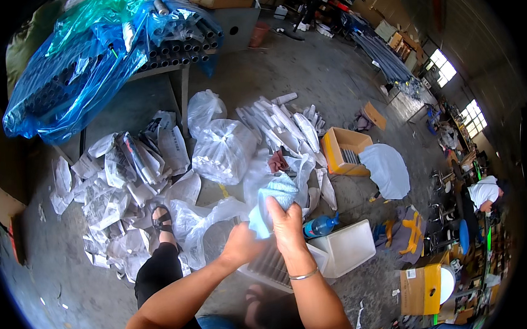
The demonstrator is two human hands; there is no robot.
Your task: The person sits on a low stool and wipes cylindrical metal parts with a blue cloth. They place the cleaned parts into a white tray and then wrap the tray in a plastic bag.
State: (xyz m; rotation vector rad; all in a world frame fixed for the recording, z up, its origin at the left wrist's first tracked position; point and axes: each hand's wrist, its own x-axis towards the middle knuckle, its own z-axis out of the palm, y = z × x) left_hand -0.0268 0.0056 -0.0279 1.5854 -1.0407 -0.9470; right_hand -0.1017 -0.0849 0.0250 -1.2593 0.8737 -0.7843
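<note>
Both forearms reach forward from my lower edge and converge at mid-view. I find the right hand (287, 223) clamped on a light blue cloth (279, 188), thumb pointing forward along it. The left hand (244, 243) sits slightly nearer the body, fingers curled beside the cloth's lower-left edge; I cannot tell whether it grips anything.

Count: one cloth, one bracelet (304, 275) on the right wrist, one blue bottle (320, 226), one white tub (346, 249) and one tray (322, 259) of grey tubes (268, 262), their number partly hidden.

The cloth lies bunched within the right hand and projects beyond it, forward and leftward. The bottle is just right of that hand.
</note>
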